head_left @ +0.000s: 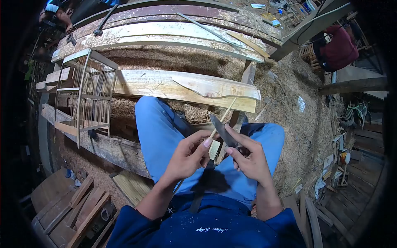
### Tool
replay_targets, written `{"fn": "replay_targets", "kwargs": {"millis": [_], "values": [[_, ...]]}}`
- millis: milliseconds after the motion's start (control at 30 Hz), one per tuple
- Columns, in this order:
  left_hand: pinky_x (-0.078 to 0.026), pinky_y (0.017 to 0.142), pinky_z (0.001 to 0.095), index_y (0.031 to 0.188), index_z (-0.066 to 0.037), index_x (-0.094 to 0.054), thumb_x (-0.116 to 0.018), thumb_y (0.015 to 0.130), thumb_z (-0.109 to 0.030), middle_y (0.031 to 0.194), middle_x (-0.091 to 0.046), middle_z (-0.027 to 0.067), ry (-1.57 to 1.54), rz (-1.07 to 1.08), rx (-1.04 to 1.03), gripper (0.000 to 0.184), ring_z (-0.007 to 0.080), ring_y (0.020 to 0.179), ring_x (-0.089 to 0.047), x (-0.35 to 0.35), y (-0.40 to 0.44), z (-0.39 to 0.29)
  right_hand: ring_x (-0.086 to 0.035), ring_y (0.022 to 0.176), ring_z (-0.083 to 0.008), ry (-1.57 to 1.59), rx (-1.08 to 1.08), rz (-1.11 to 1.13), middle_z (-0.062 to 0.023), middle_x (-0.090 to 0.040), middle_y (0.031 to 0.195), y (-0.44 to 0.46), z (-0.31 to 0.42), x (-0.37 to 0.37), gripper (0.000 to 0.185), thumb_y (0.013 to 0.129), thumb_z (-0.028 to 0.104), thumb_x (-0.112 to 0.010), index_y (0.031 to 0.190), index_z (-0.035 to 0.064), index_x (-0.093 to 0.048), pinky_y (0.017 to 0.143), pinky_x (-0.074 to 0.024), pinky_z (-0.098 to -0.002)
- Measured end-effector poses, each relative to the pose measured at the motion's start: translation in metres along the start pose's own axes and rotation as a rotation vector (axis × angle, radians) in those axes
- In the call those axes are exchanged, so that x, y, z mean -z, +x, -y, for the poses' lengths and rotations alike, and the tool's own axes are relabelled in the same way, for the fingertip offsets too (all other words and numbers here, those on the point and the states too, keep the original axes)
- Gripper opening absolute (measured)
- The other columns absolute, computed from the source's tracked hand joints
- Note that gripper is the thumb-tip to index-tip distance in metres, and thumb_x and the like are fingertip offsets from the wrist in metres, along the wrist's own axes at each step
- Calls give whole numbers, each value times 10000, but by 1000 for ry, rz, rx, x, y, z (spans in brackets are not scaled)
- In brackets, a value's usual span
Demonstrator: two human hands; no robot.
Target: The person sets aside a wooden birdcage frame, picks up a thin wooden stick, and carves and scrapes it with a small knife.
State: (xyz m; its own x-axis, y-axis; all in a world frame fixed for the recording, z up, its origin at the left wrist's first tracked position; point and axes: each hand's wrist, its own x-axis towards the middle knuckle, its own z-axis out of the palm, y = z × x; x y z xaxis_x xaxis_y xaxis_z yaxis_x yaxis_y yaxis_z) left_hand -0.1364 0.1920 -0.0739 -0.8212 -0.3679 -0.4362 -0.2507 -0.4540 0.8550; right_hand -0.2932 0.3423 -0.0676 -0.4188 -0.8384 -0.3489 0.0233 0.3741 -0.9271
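My left hand [191, 153] is closed on a thin wooden stick [225, 111], pinching it between thumb and fingers. The stick slants up and away from me, and a lower length shows below the hand. My right hand [248, 155] grips a knife [223, 131] with a dark, broad blade, its tip pointing up and left. The blade lies close beside the stick; whether they touch I cannot tell. Beneath the hands, between my knees, is a small pale wood block [214, 149] by a dark strap [202, 182] over my lap.
A curved-edged board [219, 86] lies on a plank [157, 82] ahead. A slatted wooden cage [84, 93] stands at left. Behind is a long bench [144, 31] with shavings and a hammer-like tool [103, 22]. Other people are at upper left and upper right [339, 47].
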Motion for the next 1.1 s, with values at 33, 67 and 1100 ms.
{"fn": "replay_targets", "kwargs": {"millis": [33,67,1100], "values": [[-356,473,218,1272,-35,-624,-473,1109,-238,724,-618,27,-4,2,-1,300,45,518,-475,1,0,2,-596,699,-139,-103,37,1,-127,-677,953,-1,2,2,602,899,-27,-695,1468,125,-571,669,-522,-306],[-362,480,217,1274,-29,-624,-498,1098,-221,754,-632,30,-10,2,6,289,44,535,-482,3,-1,4,-596,699,-139,-107,36,1,-127,-677,953,-2,4,1,602,899,-27,-695,1468,125,-571,669,-522,-306],[-332,457,206,1107,15,-691,-605,1055,-179,702,-636,24,-286,-66,-14,219,25,517,-456,-21,-15,-24,-666,658,-199,-406,593,-328,-114,-648,886,-12,23,-14,595,767,-164,-655,1269,144,-740,565,-542,-328]]}}
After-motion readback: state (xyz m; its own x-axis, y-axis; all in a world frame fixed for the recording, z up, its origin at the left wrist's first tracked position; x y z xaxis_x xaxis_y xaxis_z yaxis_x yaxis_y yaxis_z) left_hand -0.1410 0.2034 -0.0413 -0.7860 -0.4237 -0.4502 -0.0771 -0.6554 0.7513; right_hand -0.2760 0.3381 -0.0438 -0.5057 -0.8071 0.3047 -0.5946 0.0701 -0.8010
